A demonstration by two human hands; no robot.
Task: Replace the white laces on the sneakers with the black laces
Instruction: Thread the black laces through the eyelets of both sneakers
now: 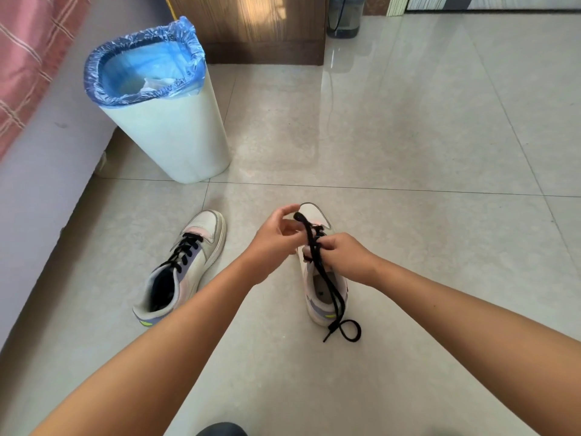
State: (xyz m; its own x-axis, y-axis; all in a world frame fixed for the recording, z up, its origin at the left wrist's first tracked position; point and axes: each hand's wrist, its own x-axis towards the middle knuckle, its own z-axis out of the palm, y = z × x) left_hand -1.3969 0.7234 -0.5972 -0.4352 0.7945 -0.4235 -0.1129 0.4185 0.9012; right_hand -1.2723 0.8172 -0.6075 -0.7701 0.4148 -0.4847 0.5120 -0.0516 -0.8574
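Two white sneakers stand on the tiled floor, toes pointing away from me. The left sneaker (188, 265) carries a black lace through its eyelets. Over the right sneaker (317, 287) both hands work a black lace (333, 297). My left hand (276, 237) pinches the upper part of the lace above the toe. My right hand (342, 256) grips the lace beside the eyelets. The free end of the lace runs across the shoe's opening and curls in a loop on the floor behind the heel. The eyelets of the right sneaker are mostly hidden by my hands.
A white waste bin (169, 130) lined with a blue bag stands at the back left, crumpled white material inside it. A bed edge with a pink checked cover (28, 58) runs along the left. A wooden cabinet (251, 26) and a water bottle (344, 15) stand at the back.
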